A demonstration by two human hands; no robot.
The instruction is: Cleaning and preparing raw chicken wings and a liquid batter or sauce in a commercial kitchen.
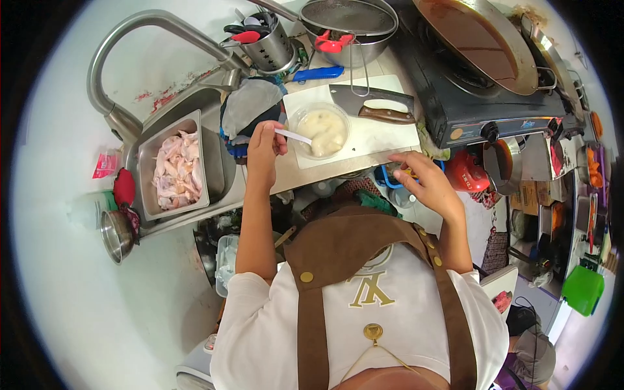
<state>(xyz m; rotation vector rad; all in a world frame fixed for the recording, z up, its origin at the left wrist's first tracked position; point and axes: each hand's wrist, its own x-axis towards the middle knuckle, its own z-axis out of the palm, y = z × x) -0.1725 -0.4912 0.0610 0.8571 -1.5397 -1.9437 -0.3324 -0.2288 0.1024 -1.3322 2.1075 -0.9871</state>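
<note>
My left hand (267,144) grips the handle of a white plastic spoon (293,135). The spoon's bowl end dips into a pale, creamy mixture (324,132) inside a round clear plastic container (348,127). That container rests on a white cutting board (375,146). My right hand (420,178) is held just off the counter's front edge, fingers apart and holding nothing. Behind the container, a cleaver (385,113) with a brown wooden handle lies on the board. A blue-handled tool (318,73) lies beyond the board's back edge.
At left, a steel tray of raw chicken pieces (179,170) sits in the sink (217,161) beneath a curved faucet (105,58). A strainer and bowl (363,51) stand behind the board. A wide pan of brown liquid (477,44) sits on the gas stove (438,122). Another person (531,351) is at lower right.
</note>
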